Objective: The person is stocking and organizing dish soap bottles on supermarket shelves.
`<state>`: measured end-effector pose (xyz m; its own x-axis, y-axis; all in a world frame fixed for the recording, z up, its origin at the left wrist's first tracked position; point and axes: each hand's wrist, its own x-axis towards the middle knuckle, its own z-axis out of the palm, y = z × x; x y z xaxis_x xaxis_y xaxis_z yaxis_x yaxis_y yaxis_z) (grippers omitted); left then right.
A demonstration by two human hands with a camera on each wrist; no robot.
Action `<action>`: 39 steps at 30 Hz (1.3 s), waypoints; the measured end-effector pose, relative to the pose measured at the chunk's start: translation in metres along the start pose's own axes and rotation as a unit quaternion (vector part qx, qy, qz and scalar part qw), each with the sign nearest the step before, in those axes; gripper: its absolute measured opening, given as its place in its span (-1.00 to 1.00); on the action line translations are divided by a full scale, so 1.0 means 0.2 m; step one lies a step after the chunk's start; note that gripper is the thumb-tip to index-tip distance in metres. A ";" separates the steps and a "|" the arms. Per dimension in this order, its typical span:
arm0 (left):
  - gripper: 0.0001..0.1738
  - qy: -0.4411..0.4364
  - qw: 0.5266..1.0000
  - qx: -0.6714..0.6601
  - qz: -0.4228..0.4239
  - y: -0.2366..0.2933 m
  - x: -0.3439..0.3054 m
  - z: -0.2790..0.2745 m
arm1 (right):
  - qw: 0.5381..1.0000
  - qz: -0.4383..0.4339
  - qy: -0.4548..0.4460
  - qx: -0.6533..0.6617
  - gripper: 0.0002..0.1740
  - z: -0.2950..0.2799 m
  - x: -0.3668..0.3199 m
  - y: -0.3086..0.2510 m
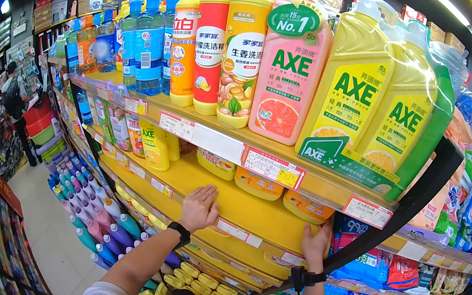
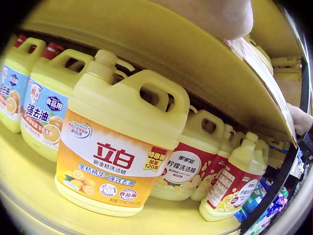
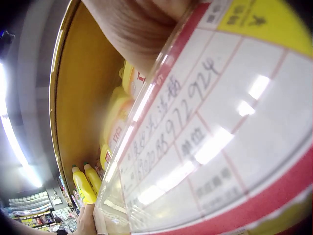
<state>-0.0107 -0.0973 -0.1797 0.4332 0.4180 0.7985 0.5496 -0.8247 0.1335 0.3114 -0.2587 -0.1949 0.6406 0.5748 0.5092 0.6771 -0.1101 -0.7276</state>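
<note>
My left hand (image 1: 199, 206) lies flat, palm down, on the bare yellow shelf board (image 1: 252, 207), fingers straight and pointing inward. In the left wrist view its palm (image 2: 220, 14) presses the board from above, over a big yellow detergent jug (image 2: 117, 147) on the shelf below. My right hand (image 1: 317, 240) rests on the same board's front edge, right beside a price label (image 3: 195, 147). Its fingers reach up over the edge, and the palm (image 3: 142, 29) sits against the label strip. Neither hand holds a product.
Above stand pink (image 1: 291, 71) and yellow AXE bottles (image 1: 353, 85), plus orange and blue bottles to the left. More yellow jugs (image 2: 41, 103) fill the lower shelf. A black strap (image 1: 416, 197) crosses at right. A person (image 1: 13, 98) stands far down the aisle at left.
</note>
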 end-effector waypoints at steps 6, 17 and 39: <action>-0.64 -0.001 1.000 0.004 -0.002 0.00 0.00 0.00 | 1.000 -0.001 0.005 -0.006 -0.22 0.01 0.00 0.01; -0.63 -0.002 1.000 0.004 -0.005 -0.01 0.00 0.01 | 1.000 -0.004 0.001 -0.028 -0.21 0.01 0.00 0.02; -0.59 -0.022 1.000 -0.015 -0.005 -0.01 0.00 -0.01 | 0.998 -0.046 0.020 -0.033 -0.20 0.02 0.00 0.05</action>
<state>-0.0133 -0.0965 -0.1788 0.4601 0.4416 0.7702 0.5319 -0.8317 0.1591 0.3169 -0.2559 -0.2035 0.5879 0.5519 0.5914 0.7553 -0.1127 -0.6456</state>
